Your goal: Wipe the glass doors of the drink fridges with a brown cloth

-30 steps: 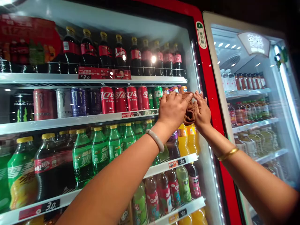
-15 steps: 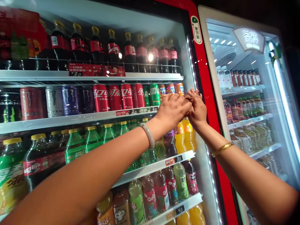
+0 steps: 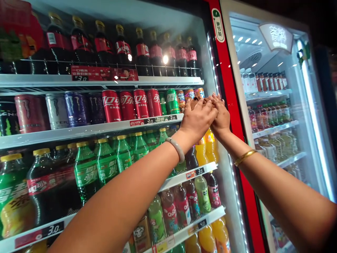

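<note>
My left hand, with a grey bangle on its wrist, is stretched out to the fridge's glass door, its fingers curled over a crumpled brown cloth. Close against it is my right hand, wearing a gold bangle, the hands overlapping on the bunched cloth near the door's right side. Most of the cloth is hidden under the fingers. Behind the glass, around the hands, are orange cans, a green can and bottles of orange drink.
The drinks fridge has a red frame at its right. White shelves inside hold red cola cans, dark cola bottles and green bottles. A second lit fridge stands to the right. Bright reflections lie on the glass.
Both hands have shifted slightly against the fridge shelves, still together. More of the brown cloth shows above the left fingers. The view has turned a little, so the shelves sit differently.
</note>
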{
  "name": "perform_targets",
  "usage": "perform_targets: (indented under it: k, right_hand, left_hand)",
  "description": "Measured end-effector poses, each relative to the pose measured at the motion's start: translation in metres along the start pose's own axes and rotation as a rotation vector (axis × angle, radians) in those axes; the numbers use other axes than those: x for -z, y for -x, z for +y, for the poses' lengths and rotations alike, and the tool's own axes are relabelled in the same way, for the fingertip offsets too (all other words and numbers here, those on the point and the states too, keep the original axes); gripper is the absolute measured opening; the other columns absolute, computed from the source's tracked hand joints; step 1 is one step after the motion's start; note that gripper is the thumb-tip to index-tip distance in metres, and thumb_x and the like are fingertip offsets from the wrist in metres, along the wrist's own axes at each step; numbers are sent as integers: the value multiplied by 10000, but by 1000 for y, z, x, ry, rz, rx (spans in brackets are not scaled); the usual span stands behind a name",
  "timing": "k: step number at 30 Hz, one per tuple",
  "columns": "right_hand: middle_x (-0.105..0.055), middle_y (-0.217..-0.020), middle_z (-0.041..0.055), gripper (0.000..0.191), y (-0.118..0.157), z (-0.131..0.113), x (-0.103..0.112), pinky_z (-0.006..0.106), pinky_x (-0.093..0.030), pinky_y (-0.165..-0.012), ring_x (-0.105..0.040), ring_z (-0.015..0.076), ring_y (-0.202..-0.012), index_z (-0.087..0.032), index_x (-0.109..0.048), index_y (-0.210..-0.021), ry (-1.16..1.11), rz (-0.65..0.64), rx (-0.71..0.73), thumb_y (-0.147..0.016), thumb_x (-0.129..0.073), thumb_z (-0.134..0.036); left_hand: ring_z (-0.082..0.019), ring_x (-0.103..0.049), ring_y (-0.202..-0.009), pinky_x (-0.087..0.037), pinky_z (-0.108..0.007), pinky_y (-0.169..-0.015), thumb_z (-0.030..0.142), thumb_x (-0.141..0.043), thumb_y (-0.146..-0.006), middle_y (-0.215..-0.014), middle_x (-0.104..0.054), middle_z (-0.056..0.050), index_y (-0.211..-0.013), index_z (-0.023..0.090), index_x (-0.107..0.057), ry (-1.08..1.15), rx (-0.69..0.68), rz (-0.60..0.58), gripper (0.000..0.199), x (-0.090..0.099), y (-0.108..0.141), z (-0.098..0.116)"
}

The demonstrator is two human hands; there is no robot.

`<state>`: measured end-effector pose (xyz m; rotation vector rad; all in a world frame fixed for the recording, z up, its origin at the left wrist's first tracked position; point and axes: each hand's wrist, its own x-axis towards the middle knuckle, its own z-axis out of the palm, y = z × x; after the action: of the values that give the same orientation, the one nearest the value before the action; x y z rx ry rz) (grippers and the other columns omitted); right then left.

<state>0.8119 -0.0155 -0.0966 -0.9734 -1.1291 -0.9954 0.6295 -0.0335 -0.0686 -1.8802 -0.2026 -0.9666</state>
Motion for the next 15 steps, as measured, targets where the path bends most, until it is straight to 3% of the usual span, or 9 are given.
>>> perform_targets:
  k: [3, 5, 10, 13, 15]
  right_hand:
    - [-522, -1599, 39, 508, 0, -1, 0, 537, -289, -1318, -411, 223, -1544, -284, -530, -1501, 8, 10, -10, -1042, -322, -349]
    - [-512, -1608, 39, 529, 0, -3, 1, 514, -267, -1329, -385, 218, -1558, -270, -514, -1519, 16, -3, -22, -1049, -293, -373]
    - [-385, -1692, 22, 579, 2, -13, 6, 494, -241, -1339, -328, 217, -1585, -279, -365, -1615, -38, -24, 11, -1056, -254, -385]
    - [-311, -1726, -2, 597, 4, -22, 9, 499, -245, -1335, -273, 227, -1607, -305, -306, -1641, -19, -69, 119, -1054, -274, -406]
    - [-298, -1731, -3, 617, 4, -26, 9, 503, -235, -1338, -254, 237, -1613, -310, -277, -1653, 14, -123, 176, -1047, -314, -420]
  left_hand:
    - [-337, -462, -1489, -307, -723, -1206, 192, -390, -1040, -1614, -525, -75, -1468, 308, -591, 35, 119, 36, 487, 4, -10, -8]
    - [-338, -456, -1493, -283, -714, -1228, 192, -357, -1044, -1608, -530, -88, -1491, 289, -578, 46, 191, 43, 508, 2, -13, -3]
    - [-334, -498, -1458, -320, -657, -1238, 177, -282, -1053, -1567, -572, -121, -1532, 198, -539, 51, 136, 15, 544, -4, 1, 14]
    - [-319, -518, -1441, -368, -616, -1213, 182, -360, -1042, -1549, -591, -111, -1508, 219, -564, 31, 87, 6, 510, 7, 6, -6]
    - [-327, -494, -1461, -342, -636, -1220, 180, -420, -1026, -1581, -560, -96, -1501, 260, -571, 6, 141, 36, 504, 15, 5, -20]
